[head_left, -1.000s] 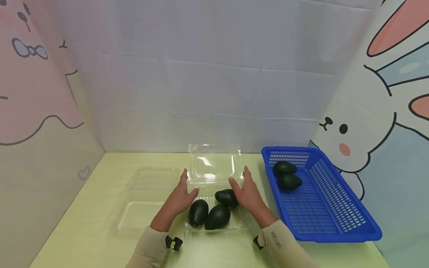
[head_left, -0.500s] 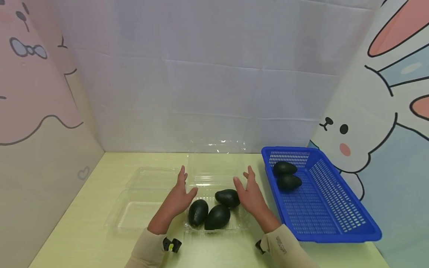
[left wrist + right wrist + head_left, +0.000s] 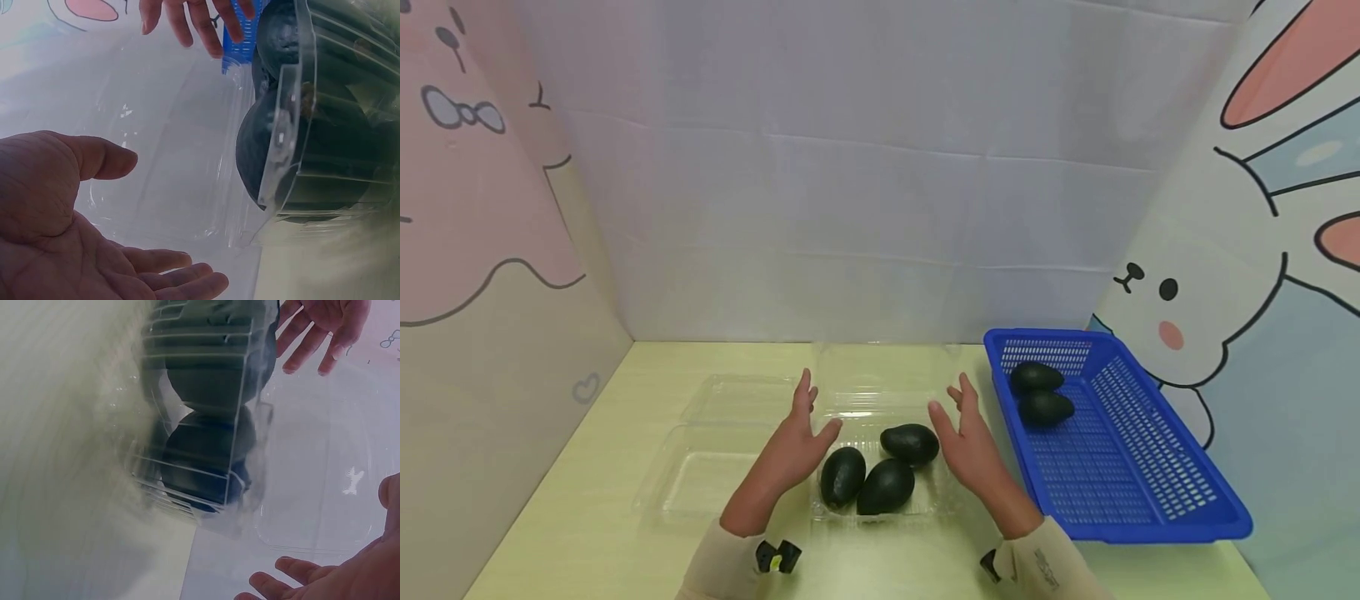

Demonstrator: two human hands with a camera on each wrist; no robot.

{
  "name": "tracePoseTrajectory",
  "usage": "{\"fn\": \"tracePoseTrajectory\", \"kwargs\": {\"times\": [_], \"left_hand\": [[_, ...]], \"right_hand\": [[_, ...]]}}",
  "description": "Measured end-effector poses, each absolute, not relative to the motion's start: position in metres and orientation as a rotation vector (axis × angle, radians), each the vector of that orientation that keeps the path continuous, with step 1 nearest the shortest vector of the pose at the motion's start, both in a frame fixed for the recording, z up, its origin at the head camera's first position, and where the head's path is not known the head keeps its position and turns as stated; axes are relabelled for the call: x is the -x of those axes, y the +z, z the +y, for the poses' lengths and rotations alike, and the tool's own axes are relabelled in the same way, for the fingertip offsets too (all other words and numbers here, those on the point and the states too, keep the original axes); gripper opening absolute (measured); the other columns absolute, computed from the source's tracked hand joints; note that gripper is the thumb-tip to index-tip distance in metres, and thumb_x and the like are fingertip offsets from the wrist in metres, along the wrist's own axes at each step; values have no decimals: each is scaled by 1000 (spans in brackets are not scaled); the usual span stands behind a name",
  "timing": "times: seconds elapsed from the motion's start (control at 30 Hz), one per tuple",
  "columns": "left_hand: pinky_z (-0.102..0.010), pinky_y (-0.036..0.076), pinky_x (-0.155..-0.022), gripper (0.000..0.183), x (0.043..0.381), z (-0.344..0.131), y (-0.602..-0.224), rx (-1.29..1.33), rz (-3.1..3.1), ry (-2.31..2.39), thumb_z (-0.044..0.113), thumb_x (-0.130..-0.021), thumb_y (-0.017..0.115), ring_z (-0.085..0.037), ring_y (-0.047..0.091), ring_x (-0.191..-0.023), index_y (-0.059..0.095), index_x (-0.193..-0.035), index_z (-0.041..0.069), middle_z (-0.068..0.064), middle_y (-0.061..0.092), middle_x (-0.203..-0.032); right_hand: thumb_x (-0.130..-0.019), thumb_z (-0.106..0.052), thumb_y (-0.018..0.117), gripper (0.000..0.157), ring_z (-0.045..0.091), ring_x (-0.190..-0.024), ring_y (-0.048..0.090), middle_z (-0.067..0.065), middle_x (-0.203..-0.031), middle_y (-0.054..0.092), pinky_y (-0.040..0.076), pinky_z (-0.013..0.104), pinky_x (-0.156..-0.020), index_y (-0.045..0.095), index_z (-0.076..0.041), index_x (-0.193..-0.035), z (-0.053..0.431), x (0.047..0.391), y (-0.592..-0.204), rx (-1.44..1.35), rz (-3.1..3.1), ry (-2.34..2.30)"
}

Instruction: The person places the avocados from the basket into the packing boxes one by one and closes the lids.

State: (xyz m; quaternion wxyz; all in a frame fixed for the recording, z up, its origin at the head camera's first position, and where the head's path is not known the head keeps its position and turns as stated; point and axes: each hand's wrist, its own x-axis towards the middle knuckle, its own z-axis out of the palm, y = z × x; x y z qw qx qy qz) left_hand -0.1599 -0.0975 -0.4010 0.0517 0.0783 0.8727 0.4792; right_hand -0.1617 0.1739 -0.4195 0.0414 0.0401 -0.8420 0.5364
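A clear plastic clamshell box [image 3: 942, 497] lies in the middle of the table, its lid [image 3: 887, 367] tipped back toward the rear wall. Inside its base are three dark green avocados: one at left [image 3: 842, 477], one at front [image 3: 886, 487] and one at back right [image 3: 909, 444]. My left hand [image 3: 796, 447] hovers at the box's left side, fingers extended and thumb apart. On the right side my right hand [image 3: 970, 448] is held likewise, near the back avocado. Both palms show nothing in them in the wrist views, where the lid [image 3: 169, 156] appears beyond the fingers.
A second clear clamshell box [image 3: 711, 479] lies unfolded at the left. The blue mesh basket [image 3: 1157, 533] stands at the right, with two avocados, an upper one [image 3: 1036, 377] and a lower one [image 3: 1045, 408], at its far left. A white sheet [image 3: 880, 192] hangs behind the table.
The box's lid has swung backward from a raised position between my hands and now leans lower. Both hands have drawn slightly outward, away from the lid. The avocados have stayed put.
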Motion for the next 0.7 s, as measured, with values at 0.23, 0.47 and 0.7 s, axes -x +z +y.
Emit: {"fn": "tracePoseTrajectory", "kwargs": {"times": [0.23,0.47,0.7], "left_hand": [[-66,40,-106,113,153,-98,-397,-221,2617,1448,53,-96,69,-49,39,-142,-13,-165,17,-21,19,-168],[-67,39,-106,116,149,-101,-394,-235,2573,1442,58,-94,68,-51,40,-141,-17,-164,23,-21,17,-169],[-70,33,-109,99,143,-106,-391,-286,2542,1462,56,-103,55,-53,37,-142,-14,-165,21,-27,22,-166]], "right_hand": [[-110,-39,47,76,46,-149,28,25,-163,30,24,67,-116,6,-7,-165,177,150,-412,-140,-2580,1652],[-112,-38,41,71,45,-150,27,27,-163,28,25,66,-116,6,-7,-166,183,140,-408,-173,-2595,1682],[-113,-34,38,65,48,-148,29,29,-163,27,24,68,-115,10,-4,-165,189,131,-409,-237,-2596,1643]]}}
